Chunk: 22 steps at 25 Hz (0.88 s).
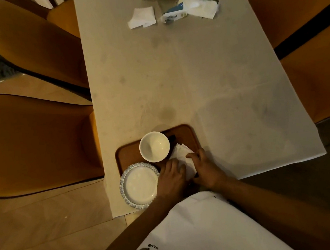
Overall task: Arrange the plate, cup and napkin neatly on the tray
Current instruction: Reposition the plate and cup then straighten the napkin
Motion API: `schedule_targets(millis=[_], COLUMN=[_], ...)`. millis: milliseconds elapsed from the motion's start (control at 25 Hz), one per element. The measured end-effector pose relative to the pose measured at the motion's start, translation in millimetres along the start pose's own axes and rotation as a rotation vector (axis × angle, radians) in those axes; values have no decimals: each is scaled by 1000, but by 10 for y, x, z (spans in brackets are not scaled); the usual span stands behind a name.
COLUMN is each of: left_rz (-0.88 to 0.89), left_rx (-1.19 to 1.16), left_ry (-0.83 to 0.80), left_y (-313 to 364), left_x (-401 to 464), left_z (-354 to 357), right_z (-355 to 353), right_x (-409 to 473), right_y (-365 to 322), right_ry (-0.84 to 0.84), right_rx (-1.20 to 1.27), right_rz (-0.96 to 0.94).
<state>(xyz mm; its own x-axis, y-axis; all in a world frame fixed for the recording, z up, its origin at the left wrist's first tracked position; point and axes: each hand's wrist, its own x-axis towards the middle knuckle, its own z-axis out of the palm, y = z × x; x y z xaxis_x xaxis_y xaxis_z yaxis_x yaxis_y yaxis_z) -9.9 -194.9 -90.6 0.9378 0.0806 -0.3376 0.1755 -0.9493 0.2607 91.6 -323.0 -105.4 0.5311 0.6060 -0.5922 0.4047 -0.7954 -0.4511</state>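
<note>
A brown wooden tray (129, 153) lies at the near left corner of the table. On its far part stands a white cup (154, 146), seen from above. A white plate (139, 185) with a patterned rim rests on the tray's near left side and overhangs its edge. A white napkin (181, 155) lies on the tray's right part. My left hand (171, 179) presses flat on the napkin's near left side. My right hand (204, 166) holds the napkin's right edge with bent fingers. The two hands hide much of the napkin.
At the table's (194, 69) far end lie loose white tissues (142, 17) and opened tissue packs (189, 7). Orange chairs (37, 138) stand along the left side and another (301, 4) on the right. The table's near edge runs just below the tray.
</note>
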Motion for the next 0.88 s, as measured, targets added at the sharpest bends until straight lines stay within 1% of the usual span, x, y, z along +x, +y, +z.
schedule_targets(millis=[160,440,600,880], left_rz=[-13,-35,-50,-98], left_rx=[-24,-45,-69,-33], left_ry=[-1,18,19,-18], left_y=[24,29,61,152], left_x=[-10,-3,-14,-25], left_z=[15,50,44,17], right_z=[51,2,21,-24], right_x=[45,152,113,104], right_y=[-19,16,-8,-2], right_ry=[17,-27,-7,-19], right_rx=[-28,-48,-52,-27], right_rz=[18,0,15,-15])
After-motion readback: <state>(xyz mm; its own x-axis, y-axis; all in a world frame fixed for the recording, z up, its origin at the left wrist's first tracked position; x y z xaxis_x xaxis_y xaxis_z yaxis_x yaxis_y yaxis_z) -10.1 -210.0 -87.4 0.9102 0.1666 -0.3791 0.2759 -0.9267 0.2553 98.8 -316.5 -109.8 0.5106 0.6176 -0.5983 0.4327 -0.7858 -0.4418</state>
